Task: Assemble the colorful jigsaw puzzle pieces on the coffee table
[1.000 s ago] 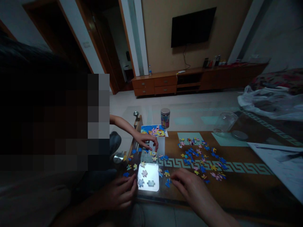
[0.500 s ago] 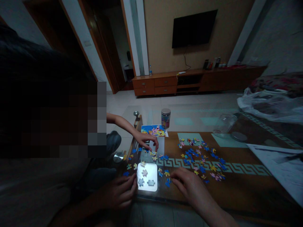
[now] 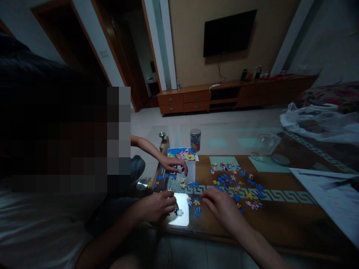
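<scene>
over the lit pad (image 3: pixel 182 218), my left hand (image 3: pixel 158 205) curls on some pieces, can't tell if gripped. right hand (image 3: pixel 220 203) lies flat, holding nothing, by loose pieces (image 3: pixel 235 183).

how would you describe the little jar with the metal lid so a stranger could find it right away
Start at the long brown table and look to its far edge, beyond the scattered puzzle pieces. Just behind the cartoon picture sheet stands the small jar, upright and capped. Unlike the bigger clear jar to its right, which has no lid on, it has a silver lid and a colourful label.
</scene>
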`<state>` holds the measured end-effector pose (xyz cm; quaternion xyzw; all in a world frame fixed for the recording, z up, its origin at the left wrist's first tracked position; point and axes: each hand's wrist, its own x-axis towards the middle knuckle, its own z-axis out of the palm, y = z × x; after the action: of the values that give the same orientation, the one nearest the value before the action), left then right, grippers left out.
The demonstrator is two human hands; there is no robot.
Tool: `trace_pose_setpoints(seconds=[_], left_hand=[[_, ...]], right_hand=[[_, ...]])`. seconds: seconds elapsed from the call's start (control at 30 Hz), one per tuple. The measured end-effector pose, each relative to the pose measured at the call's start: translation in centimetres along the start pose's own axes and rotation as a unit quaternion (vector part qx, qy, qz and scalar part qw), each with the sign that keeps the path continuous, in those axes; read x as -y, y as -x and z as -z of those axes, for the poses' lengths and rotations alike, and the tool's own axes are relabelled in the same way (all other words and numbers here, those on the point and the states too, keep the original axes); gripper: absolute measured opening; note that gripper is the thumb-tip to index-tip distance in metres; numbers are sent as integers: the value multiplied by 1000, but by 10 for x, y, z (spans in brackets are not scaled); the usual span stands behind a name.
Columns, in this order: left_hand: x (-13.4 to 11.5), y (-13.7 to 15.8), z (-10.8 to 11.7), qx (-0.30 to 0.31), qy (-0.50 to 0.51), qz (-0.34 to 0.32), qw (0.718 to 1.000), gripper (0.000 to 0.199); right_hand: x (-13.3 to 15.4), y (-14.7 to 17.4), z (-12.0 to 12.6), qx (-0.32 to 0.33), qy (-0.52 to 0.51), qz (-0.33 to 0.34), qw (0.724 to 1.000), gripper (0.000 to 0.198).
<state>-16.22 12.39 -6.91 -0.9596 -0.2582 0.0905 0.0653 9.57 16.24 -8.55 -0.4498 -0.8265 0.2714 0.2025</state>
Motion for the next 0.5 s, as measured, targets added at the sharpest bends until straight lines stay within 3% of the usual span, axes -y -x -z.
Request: trace_pose_setpoints(seconds=[0.23,0.37,0.5], left_hand=[[-1,-5,-6,17,22,-10,1000,6],[4,-14,-3,18,44,16,999,14],[4,-15,-1,39,-17,44,998,11]], right_hand=[[6,-18,4,-54,-19,12,998,21],[12,-17,6,-66,-20,25,997,20],[17,-13,8,-66,-17,32,997,19]])
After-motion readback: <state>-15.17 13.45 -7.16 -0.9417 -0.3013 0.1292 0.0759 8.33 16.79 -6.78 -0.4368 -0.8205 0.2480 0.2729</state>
